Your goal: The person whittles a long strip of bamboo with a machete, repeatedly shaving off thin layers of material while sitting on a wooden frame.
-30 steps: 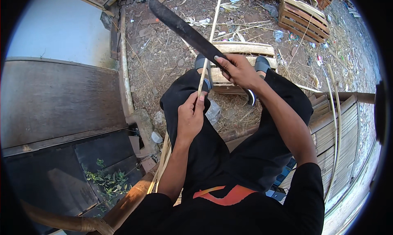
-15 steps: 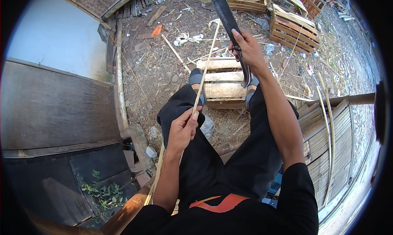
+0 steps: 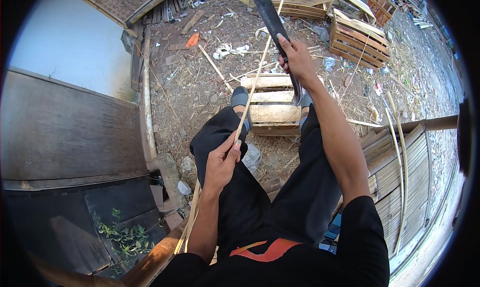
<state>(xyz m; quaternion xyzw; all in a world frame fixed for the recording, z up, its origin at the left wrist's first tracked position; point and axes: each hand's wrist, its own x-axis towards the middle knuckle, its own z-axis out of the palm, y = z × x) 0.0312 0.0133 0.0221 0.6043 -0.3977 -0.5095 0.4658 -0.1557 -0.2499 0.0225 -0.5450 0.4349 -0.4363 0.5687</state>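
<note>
My left hand [image 3: 223,162] is closed in a pinch around a long, thin bamboo strip [image 3: 256,82] above my left knee. The strip slants up and away to the top edge of the view. Wrapped around the handle of a dark machete is my right hand [image 3: 299,62]. The machete's broad blade [image 3: 267,12] points away and a little left, and its hooked handle end shows below the hand. Strip and blade cross just ahead of the right hand; whether they touch I cannot tell. Between my feet lies a slatted wooden crate [image 3: 272,113].
More wooden crates [image 3: 359,42] stand at the far right. A bamboo slat bench [image 3: 400,182] is at my right, with two long strips on it. Several strips [image 3: 191,219] lie by my left elbow. A wooden panel wall [image 3: 75,129] borders the left. Litter covers the ground.
My right hand and the machete have shifted slightly left and away. The strip's far part has swung a little to the right, while my left hand stays nearly in place.
</note>
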